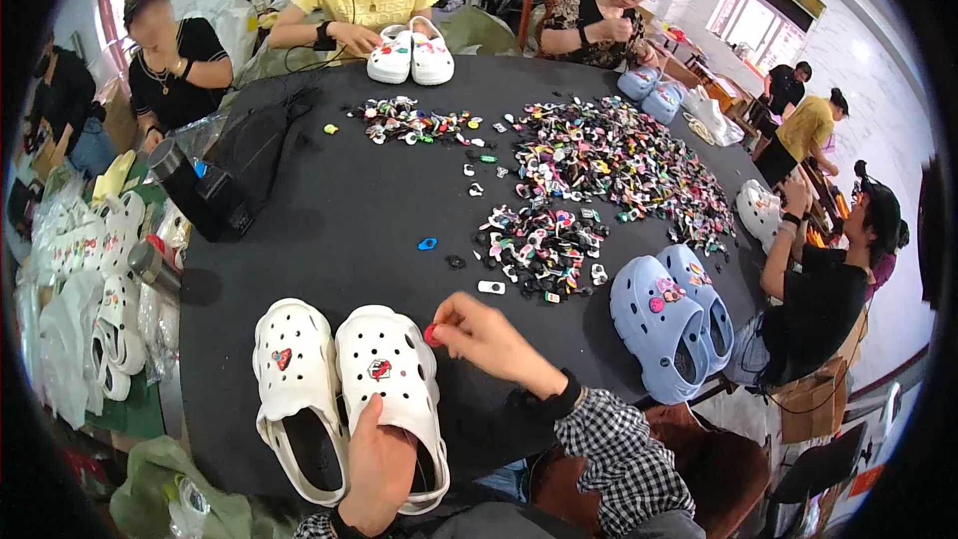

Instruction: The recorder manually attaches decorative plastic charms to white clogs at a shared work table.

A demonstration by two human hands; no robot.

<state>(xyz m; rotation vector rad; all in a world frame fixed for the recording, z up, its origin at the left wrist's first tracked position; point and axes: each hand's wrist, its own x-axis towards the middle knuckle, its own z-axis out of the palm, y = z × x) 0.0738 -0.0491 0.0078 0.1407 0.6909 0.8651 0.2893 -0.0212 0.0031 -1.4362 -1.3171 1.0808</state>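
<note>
Two white clogs with holes stand side by side at the near edge of the dark table. The left clog (pixel 289 369) bears a red charm on its top. On the right clog (pixel 391 347) sits a red and black charm. My left hand (pixel 382 464) grips this right clog, fingers inside its opening and thumb on top. Just beside that clog's right edge, my right hand (pixel 496 339) pinches a small red shoe charm (pixel 432 335) between thumb and fingertips.
Heaps of colourful charms (pixel 619 160) spread over the table (pixel 329 230). Light blue clogs (pixel 664 319) stand at the right. A black box (pixel 215 205) and dark cylinder are at the left, near bagged white clogs (pixel 120 319). Several people sit around the table, some handling clogs.
</note>
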